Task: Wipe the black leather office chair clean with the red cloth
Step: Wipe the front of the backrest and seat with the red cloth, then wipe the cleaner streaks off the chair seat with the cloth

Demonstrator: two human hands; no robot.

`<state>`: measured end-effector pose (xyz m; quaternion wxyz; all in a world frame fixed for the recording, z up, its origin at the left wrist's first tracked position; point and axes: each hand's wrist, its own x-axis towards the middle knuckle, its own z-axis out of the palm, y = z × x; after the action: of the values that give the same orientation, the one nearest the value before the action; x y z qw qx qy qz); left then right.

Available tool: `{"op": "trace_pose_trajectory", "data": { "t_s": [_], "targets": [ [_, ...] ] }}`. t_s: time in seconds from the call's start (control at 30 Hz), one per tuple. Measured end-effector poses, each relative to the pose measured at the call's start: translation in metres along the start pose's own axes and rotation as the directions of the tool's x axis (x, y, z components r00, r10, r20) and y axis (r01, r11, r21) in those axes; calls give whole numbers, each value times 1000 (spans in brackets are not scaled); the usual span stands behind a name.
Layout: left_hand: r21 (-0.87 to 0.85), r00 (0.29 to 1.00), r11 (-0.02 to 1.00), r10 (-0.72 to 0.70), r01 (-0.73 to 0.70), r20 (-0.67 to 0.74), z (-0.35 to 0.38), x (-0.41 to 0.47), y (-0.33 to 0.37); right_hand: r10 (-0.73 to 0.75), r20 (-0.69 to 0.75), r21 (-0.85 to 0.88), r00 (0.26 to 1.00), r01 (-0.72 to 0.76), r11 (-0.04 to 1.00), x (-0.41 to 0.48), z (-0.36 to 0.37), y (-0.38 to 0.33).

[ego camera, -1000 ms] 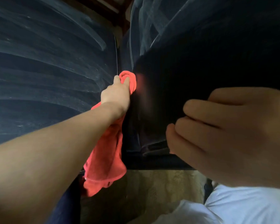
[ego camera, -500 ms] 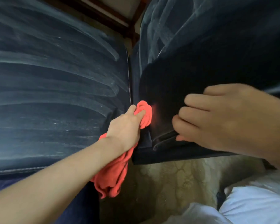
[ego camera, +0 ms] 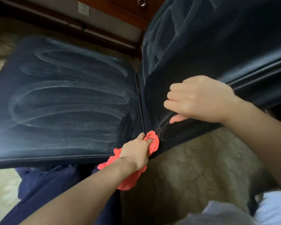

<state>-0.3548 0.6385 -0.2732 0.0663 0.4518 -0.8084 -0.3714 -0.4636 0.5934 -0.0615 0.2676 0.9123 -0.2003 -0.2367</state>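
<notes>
Chair (ego camera: 63, 103): a black leather office chair fills most of the frame, one broad flat panel at left and a second panel rising at right, the two meeting at a narrow seam near centre. Pale, curved wipe streaks cross the left panel; fainter streaks mark the upper part of the right one.
Floor (ego camera: 193, 172): brownish, with a mottled vein-like pattern, visible below the right panel.
Wall (ego camera: 113, 21): pale, beyond the chair, crossed by dark wood trim and carrying a small white plate near the top left.
Trousers (ego camera: 55, 184): dark blue fabric shows below the left panel's stitched front edge.
Right hand (ego camera: 199, 99): rests on the lower part of the right panel, fingers curled narrow, thumb tip pressed along a raised leather edge; it grips nothing loose.
Left hand (ego camera: 136, 151): closed around the cloth, arm reaching in from the lower left, fingertips pushing the wad into the bottom of the seam.
Cloth (ego camera: 153, 141): red, bunched at the fingertips and touching both panels where they meet; the rest trails under the wrist and hangs below the chair's front edge.
</notes>
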Motion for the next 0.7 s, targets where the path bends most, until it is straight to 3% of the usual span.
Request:
{"op": "trace_pose_trajectory", "data": {
  "t_s": [0.17, 0.27, 0.43, 0.57, 0.7],
  "targets": [
    [-302, 989, 953, -24, -21, -143, 0, -18, -1, 274, 161, 116, 948, -294, 949, 5, -5, -12],
    [-473, 963, 877, -48, -86, -264, -17, -33, -4, 408, 119, 274, 905, -425, 863, 10, -6, -26],
    [-746, 918, 639, -156, -187, -364, -49, -51, -5, 579, -13, 637, 816, -439, 633, 27, 14, -60],
    [-791, 895, 556, -172, -256, -411, -72, -65, 8, 728, 69, 919, 682, -328, 220, 36, 24, -91],
    [-786, 910, 553, -114, -276, -400, -85, -91, 18, 821, 232, 973, 522, -137, -188, 35, 7, -133]
  ]
}}
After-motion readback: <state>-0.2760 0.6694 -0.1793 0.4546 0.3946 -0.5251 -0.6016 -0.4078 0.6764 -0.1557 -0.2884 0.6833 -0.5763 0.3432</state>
